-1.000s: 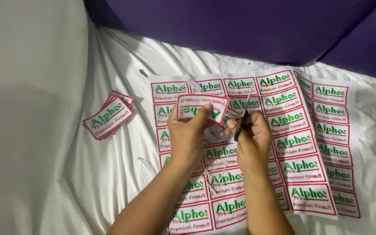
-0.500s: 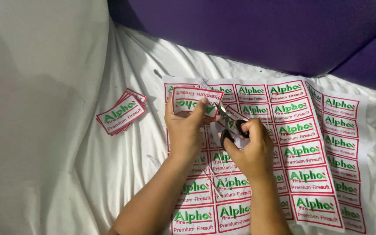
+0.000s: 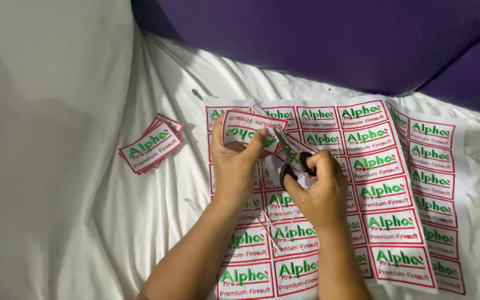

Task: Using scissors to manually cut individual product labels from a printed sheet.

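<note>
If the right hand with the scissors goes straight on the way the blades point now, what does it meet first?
Most likely the cut label held up by the left hand: the scissors in the right hand point up-left at its edge. Depth is unclear.

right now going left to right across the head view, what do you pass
white cloth → stack of cut labels → left hand holding one cut label → scissors in the right hand → uncut label sheet
</note>
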